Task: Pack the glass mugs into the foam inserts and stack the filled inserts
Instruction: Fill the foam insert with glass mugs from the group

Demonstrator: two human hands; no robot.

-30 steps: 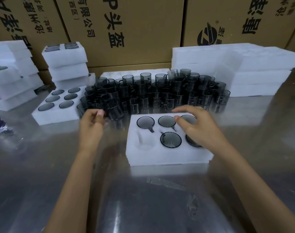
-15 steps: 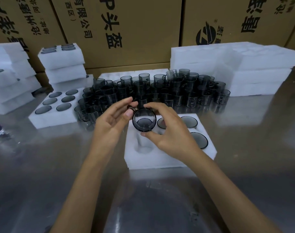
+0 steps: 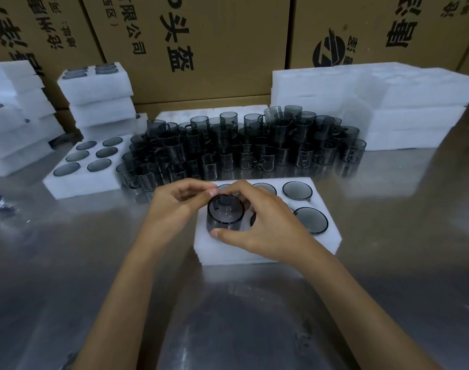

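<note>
Head view. We see a smoked glass mug (image 3: 225,213) held upright over the front-left pocket of the foam insert (image 3: 266,249), its lower part at or just inside the pocket. The right hand (image 3: 265,222) pinches it: the thumb lies against the near wall at the bottom, and the curled fingers reach over the far rim. The left hand (image 3: 174,206) has its fingers curled, with the fingertips (image 3: 210,193) meeting the far-left rim of the mug; we cannot tell how firmly they grip.

The insert is a white rectangular block of soft, matte foam with round pockets. We count two seated mugs fully visible on its right side, and parts of more behind the hands; the total is hidden.

A second filled insert (image 3: 75,180) lies at the left and shows six round dark mug rims. Behind it stands a stack of filled inserts (image 3: 99,102), three layers visible. The loose mugs (image 3: 241,145) stand crowded in rows, too many to count; they are cylindrical, dark-tinted and transparent, with small side handles. The table (image 3: 67,263) is reflective sheet metal. Printed cardboard cartons (image 3: 201,49) form the backdrop.
</note>
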